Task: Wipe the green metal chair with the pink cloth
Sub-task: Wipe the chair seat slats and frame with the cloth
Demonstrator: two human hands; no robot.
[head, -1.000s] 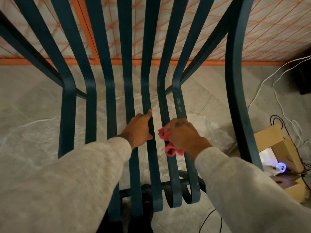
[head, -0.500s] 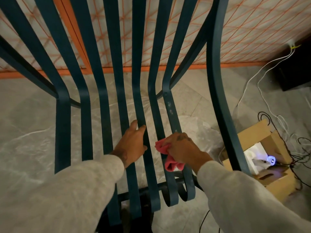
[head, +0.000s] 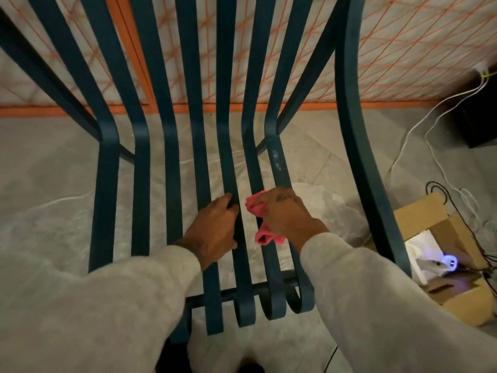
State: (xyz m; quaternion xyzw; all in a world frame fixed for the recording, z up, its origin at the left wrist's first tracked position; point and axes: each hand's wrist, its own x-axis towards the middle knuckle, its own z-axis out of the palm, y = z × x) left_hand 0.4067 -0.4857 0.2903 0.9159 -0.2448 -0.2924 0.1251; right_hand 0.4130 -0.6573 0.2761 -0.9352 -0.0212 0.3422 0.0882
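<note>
Wiping the green chair (head: 355, 135) slats, our right hand (head: 285, 214) grips the pink cloth (head: 265, 235) against one while our left hand (head: 215, 230) clasps another; next, probably the marks higher up.

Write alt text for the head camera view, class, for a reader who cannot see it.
A right hand presses a pink cloth against a slat of a green chair, while the left hand grips the neighbouring slat. A cardboard box and cables lie on the grey floor to the right.
</note>
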